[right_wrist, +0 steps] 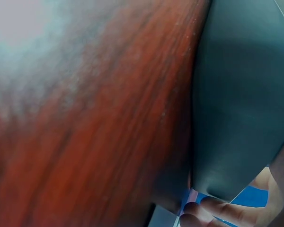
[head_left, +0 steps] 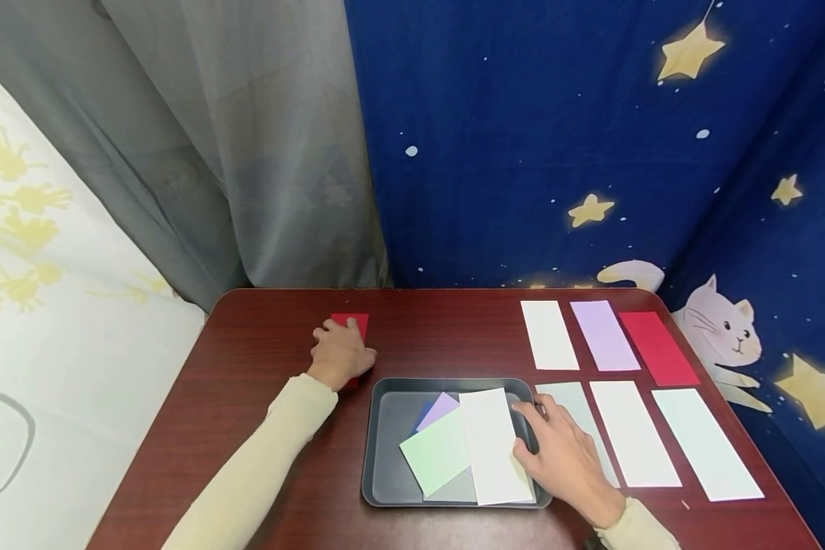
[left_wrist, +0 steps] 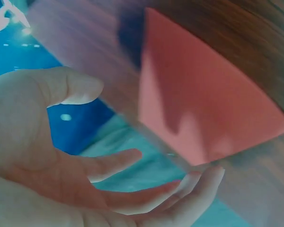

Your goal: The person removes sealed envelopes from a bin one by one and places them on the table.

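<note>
The left hand point(head_left: 340, 353) lies on the red paper sheet point(head_left: 354, 324) on the dark wooden table point(head_left: 247, 397), left of the dark grey tray point(head_left: 385, 428). In the left wrist view the fingers point(left_wrist: 113, 163) are loosely spread and mostly straight over the sheet, not curled round it — only a far corner of the red shows past the knuckles from the head view.

The right hand point(head_left: 562, 458) rests at the tray's right rim, fingers touching the white paper strip point(head_left: 493, 443) that lies in the tray; whether it pinches the strip I cannot tell. Beside the strip lie a green sheet point(head_left: 436, 452) and a lilac sheet point(head_left: 440, 409). To the right, paper strips sit in two rows — white point(head_left: 548, 334), lilac point(head_left: 603, 334), red point(head_left: 657, 347), then three pale ones point(head_left: 634, 434).
</note>
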`<state>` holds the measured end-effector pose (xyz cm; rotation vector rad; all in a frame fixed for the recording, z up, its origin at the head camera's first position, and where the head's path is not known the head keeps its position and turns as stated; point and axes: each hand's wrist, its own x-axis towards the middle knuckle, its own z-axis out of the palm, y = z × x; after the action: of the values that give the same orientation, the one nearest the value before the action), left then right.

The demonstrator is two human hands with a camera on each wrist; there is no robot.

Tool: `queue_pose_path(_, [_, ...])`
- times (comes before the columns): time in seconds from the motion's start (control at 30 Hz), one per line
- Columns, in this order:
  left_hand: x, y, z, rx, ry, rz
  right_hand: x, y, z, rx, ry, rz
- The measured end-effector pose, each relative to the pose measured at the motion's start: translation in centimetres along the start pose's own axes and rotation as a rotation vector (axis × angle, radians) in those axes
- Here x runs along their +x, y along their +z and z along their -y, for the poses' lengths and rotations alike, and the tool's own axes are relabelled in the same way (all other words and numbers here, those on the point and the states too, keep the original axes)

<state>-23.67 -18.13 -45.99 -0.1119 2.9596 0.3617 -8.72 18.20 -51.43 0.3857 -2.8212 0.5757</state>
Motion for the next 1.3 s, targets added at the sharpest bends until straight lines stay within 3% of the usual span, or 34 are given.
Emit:
queue_pose_path(0.3, [-4.4, -1.3, -4.3, 0.015, 0.236, -0.094, 0.1, -0.2, 0.1, -0.006, -0.004, -0.003])
queue_pose_path(0.5, [-7.9, -1.1, -7.5, 0.101, 0.502, -0.166, 0.1, -0.4, 0.1, -0.006, -0.018, -0.016])
queue_pose_path(0.6, [-9.3, -0.6, -8.9, 0.182, 0.639, -0.156, 0.1, -0.5, 0.1, -0.008, -0.023, -0.016])
queue_pose_path(0.73, [-10.8, 0.3, -10.6, 0.303, 0.799, -0.09, 0.1, -0.6, 0.0, -0.018, -0.029, -0.007])
queue_pose_path(0.87, [-11.6, 1.4, -12.0, 0.44, 0.943, -0.044, 0.2, -0.8, 0.0, -0.026, -0.027, 0.004])
queue_pose_path(1.0, [-11.7, 2.7, -12.9, 0.556, 1.042, -0.017, 0.1, -0.9, 0.0, -0.03, -0.031, -0.003])
queue_pose_path(1.13, [-11.8, 3.7, -13.4, 0.618, 1.105, 0.026, 0.1, -0.8, -0.1, -0.032, -0.042, -0.016])
queue_pose_path(1.3, [-11.6, 4.5, -13.7, 0.628, 1.179, 0.066, 0.0, -0.8, -0.2, -0.037, -0.048, -0.026])
